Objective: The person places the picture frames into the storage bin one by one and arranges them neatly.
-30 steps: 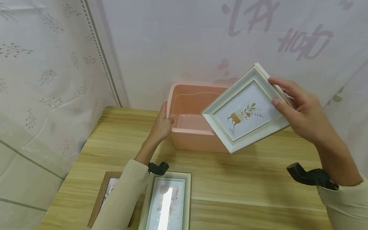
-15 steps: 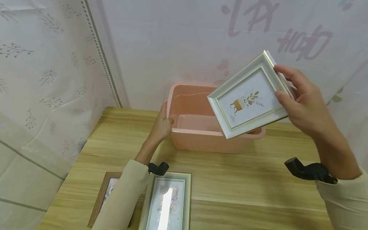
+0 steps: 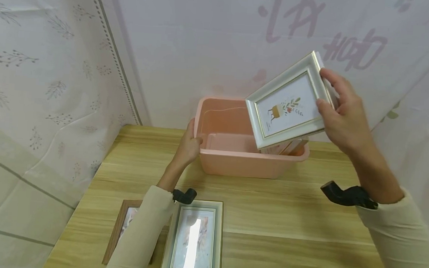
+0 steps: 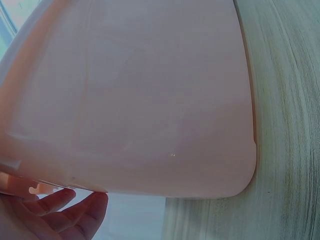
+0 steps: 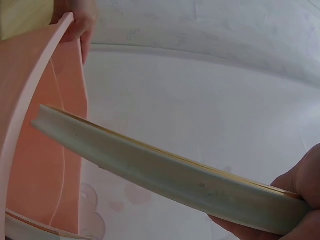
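My right hand (image 3: 344, 112) pinches the right edge of a white picture frame (image 3: 258, 122) with gold trim and a plant print, thumb on its front. The frame is tilted and overlaps the right part of a pink plastic basin (image 3: 240, 165) in the head view. In the right wrist view, the held frame (image 5: 150, 165) is edge-on, its far corner overlapping the basin's inside. My left hand (image 3: 188, 146) grips the basin's left rim. Below the held frame, part of another frame (image 3: 290, 146) shows inside the basin.
A larger pale frame (image 3: 217, 242) with a glossy front lies on the wooden table (image 3: 286, 222). To its left, a brown wooden frame (image 3: 116, 231) is partly covered by the left sleeve (image 3: 142, 232). A printed curtain (image 3: 191, 45) hangs behind the basin.
My right hand has lifted the white picture frame up and away, then slightly left, uncovering part of the frame in the basin. My left hand stays on the rim.
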`<state>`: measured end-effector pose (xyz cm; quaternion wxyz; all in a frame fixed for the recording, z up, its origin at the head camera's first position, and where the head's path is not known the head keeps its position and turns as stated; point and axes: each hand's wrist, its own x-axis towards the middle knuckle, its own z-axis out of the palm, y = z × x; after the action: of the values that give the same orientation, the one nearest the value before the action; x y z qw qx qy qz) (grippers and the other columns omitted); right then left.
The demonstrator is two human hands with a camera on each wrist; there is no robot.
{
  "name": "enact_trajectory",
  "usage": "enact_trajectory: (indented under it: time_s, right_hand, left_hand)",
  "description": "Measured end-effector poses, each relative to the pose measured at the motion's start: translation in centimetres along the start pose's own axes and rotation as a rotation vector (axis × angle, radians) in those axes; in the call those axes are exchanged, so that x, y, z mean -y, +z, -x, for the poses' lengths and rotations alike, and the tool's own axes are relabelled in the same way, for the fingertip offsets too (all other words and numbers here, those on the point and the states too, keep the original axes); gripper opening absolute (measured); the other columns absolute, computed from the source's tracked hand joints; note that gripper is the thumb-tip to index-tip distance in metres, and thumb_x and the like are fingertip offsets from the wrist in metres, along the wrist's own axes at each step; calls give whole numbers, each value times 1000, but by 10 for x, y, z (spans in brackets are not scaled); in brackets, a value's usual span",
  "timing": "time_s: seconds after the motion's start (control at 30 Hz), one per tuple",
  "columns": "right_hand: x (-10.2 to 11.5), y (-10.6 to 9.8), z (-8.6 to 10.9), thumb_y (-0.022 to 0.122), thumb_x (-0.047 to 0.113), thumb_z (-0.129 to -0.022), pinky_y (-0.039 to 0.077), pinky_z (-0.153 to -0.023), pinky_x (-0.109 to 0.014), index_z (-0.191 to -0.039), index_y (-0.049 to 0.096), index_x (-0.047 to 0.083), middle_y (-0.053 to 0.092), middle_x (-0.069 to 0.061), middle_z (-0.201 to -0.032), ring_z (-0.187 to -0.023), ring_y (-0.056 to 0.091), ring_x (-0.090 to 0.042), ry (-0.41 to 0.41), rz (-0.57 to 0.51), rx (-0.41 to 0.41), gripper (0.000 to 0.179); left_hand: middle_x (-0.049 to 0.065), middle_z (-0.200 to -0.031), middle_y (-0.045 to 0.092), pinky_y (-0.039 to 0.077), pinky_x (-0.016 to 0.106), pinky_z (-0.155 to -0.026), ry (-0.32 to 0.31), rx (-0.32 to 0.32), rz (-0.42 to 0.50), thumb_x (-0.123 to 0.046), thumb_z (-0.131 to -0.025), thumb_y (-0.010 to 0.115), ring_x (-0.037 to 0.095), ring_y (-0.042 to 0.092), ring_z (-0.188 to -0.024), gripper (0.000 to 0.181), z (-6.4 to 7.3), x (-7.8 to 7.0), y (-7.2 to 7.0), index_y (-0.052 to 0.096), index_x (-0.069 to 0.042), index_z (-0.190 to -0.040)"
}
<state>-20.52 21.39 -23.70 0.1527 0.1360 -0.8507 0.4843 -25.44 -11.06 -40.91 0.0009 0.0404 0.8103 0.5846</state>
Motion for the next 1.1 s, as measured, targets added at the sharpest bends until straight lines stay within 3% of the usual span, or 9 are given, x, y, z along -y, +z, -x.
enact_trajectory:
  time_s: [0.37,0.6,0.7,0.83,1.1]
  right_hand:
    - [-6,15,-4,45,-1,-97,47,-74,-10,-154,38,17,38,-14,-149,-117,43,-33,13,123,-18,60]
    - [-12,22,-5,46,-2,-96,45,-95,-45,-154,36,13,40,-18,-149,-122,40,-33,25,169,-15,61]
    - [-16,26,-4,45,-4,-95,43,-99,-54,-154,37,10,39,-21,-149,-124,39,-35,17,168,-7,61]
    - [-19,30,-1,44,-7,-94,45,-97,-60,-154,35,9,37,-22,-150,-124,40,-38,23,174,14,62]
    - [-24,37,0,43,-8,-94,44,-98,-60,-154,34,9,35,-24,-151,-124,41,-40,26,210,32,63]
  left_hand:
    - [17,-163,21,21,50,-120,-5,-4,6,-4,-96,39,31,23,-148,71,0,0,1,8,-9,-160]
    - [18,-162,22,25,52,-118,-2,-3,20,-3,-96,39,34,27,-146,71,0,-1,1,9,-11,-160]
    - [18,-162,22,25,52,-118,-5,-6,11,-5,-97,39,33,27,-146,70,0,-1,1,8,-11,-160]
    - [17,-162,23,24,52,-118,-15,-13,-4,-7,-96,40,32,27,-146,71,1,-2,1,9,-10,-160]
    - [19,-159,28,28,54,-116,-16,-26,-10,-7,-96,40,35,33,-143,71,1,0,2,11,-12,-160]
